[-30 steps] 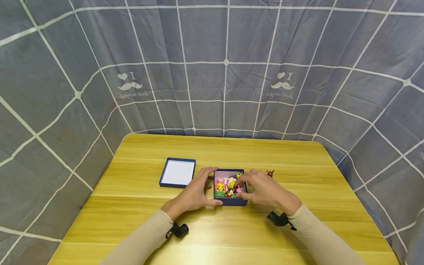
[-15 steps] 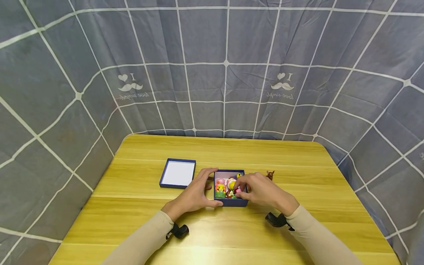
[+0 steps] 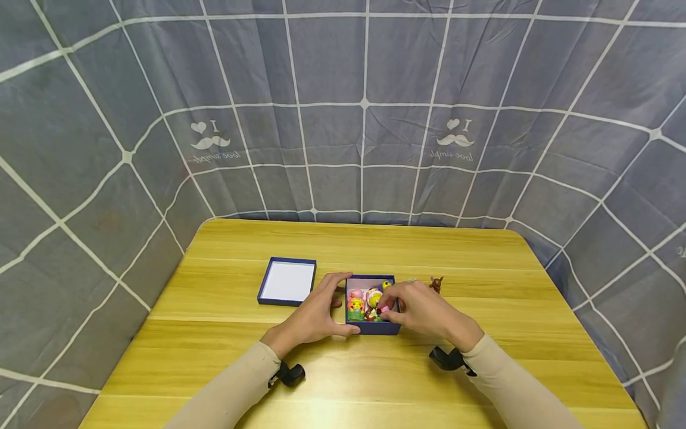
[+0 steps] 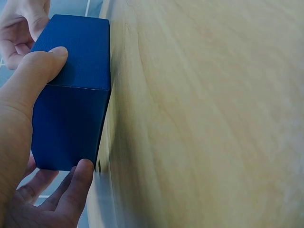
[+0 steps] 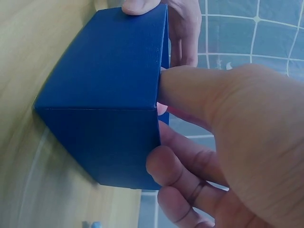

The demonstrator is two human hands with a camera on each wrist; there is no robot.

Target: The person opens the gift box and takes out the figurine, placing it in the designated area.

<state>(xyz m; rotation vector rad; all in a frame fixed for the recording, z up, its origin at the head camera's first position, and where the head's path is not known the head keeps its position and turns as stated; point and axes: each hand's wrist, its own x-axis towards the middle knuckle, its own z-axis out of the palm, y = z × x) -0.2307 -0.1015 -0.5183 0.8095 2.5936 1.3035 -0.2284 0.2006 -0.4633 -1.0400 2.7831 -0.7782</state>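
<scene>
Inside box (image 3: 372, 328), figurines (image 3: 356, 308), hidden from left-wrist view

I face a yellow wood-grain tabletop (image 3: 343, 381) bearing an open, square, dark-blue box (image 3: 373, 328); left of it lies a shallow, white-lined, dark-blue lid (image 3: 289, 281), right of it a brown animal figurine (image 3: 436, 285) and a tiny pale-blue object (image 5: 96, 224).

Right hand (image 3: 429, 308) shifted slightly, brown figurine (image 3: 436, 285) more exposed
</scene>
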